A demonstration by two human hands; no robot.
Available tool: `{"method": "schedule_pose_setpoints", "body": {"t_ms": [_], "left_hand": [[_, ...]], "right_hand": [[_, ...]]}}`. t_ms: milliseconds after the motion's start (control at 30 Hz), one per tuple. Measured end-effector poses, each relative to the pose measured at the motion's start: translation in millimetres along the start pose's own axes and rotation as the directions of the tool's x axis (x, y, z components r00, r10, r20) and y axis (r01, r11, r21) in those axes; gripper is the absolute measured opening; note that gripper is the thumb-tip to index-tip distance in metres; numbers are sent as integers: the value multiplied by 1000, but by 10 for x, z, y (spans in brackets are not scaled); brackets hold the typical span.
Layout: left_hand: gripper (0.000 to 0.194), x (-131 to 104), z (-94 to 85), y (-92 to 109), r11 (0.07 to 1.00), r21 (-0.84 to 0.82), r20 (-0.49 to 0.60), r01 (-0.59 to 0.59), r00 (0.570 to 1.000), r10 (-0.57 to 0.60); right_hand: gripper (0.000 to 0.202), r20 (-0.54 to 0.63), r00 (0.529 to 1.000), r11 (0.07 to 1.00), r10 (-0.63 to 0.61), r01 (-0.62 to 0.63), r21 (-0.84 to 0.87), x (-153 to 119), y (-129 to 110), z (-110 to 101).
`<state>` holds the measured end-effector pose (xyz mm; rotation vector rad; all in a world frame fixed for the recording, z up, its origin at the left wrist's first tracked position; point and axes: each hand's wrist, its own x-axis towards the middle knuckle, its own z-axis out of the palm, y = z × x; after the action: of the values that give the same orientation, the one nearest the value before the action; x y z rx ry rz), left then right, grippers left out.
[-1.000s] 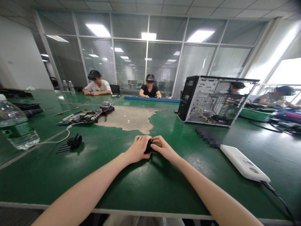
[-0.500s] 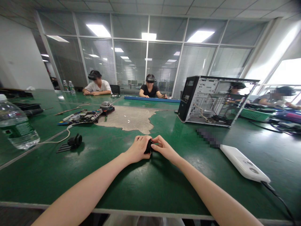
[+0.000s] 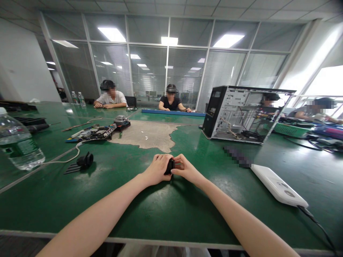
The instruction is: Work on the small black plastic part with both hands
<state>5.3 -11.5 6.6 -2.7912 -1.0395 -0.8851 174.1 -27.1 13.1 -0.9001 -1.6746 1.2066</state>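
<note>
My left hand (image 3: pixel 157 169) is wrapped round a small black part (image 3: pixel 169 167) above the green table (image 3: pixel 150 217). Most of that part is covered by the fingers, so its exact kind does not show. From the right, the bent fingertips and thumb of my right hand (image 3: pixel 185 168) close on its other side. Left of my hands lies another black piece (image 3: pixel 85 160) with a round, ring-like end and several flat prongs. Both forearms reach in over the near table edge.
At the right stands an open computer case (image 3: pixel 241 116); nearer lies a white power bank (image 3: pixel 277 185) with a black cable. A circuit board (image 3: pixel 93 132), a cord and a water bottle (image 3: pixel 20 142) are at the left. People sit across the table and at the far right.
My right thumb has shifted slightly down along the black part and the right fingers have changed their hold. My left hand stays in place.
</note>
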Motion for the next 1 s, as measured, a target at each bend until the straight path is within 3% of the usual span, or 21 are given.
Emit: {"method": "schedule_pose_setpoints", "body": {"t_ms": [233,533,733,1000], "left_hand": [[59,-2,12,-15,1000,4,-7,-5,1000,5],[58,-2,-13,0,1000,0,9,7,1000,-7],[60,-2,5,-7,1000,-6,3,3,1000,-3],[58,-4,0,-1,1000,-17,-4,2,1000,-2]], "right_hand": [[27,-48,999,999,-20,19,-33,1,-15,21],[41,-101,990,994,97,-102,-48,37,72,-12],[40,-1,1000,1000,-5,5,-11,6,31,-7],[29,-46,999,1000,-15,13,-26,18,31,12]]}}
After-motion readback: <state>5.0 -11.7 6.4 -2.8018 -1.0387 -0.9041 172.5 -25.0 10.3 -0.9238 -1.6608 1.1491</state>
